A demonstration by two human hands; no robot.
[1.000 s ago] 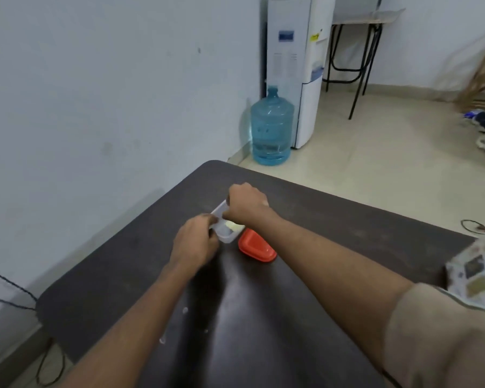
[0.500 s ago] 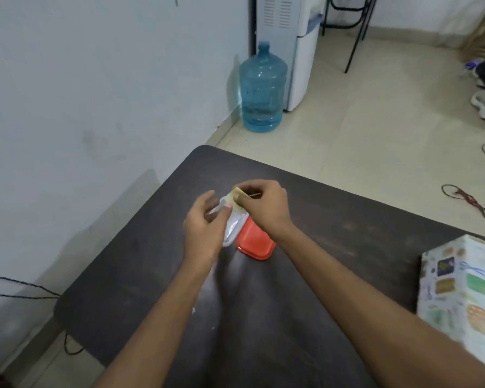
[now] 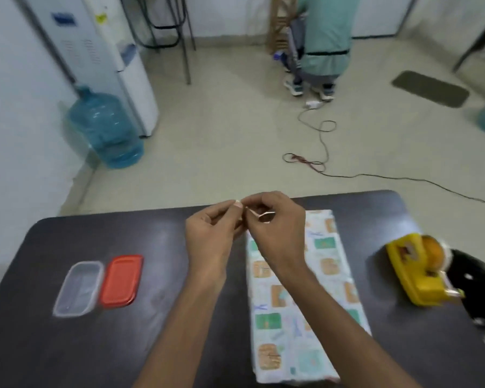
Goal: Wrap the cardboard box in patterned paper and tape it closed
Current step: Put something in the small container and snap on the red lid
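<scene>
Patterned paper already covers the box (image 3: 300, 298), lying lengthwise on the dark counter (image 3: 157, 312). Above its far end, left hand (image 3: 210, 236) and right hand (image 3: 277, 233) pinch a small strip, seemingly tape (image 3: 259, 215), between fingertips.

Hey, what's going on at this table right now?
A person is gift-wrapping. The box, already covered in patterned paper, lies on the dark table. Above its far end the left hand and right hand pinch a small pale piece between them, possibly tape. A yellow tape dispenser sits to the right; a clear container and its red lid lie to the left.
</scene>
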